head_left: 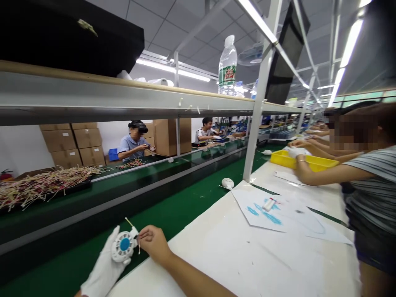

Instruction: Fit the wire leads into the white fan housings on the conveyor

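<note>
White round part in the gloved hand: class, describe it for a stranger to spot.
Follow the green conveyor belt towards the camera. There a white-gloved left hand holds a round white plastic part with a blue centre. Unlike the white pieces lying on the belt, it is held, the bare right hand pinching its edge.

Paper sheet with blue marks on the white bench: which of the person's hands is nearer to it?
Right. The bare right hand is down and left of the paper sheet, at the bench edge; the gloved left hand lies farther left, over the green belt.
</note>
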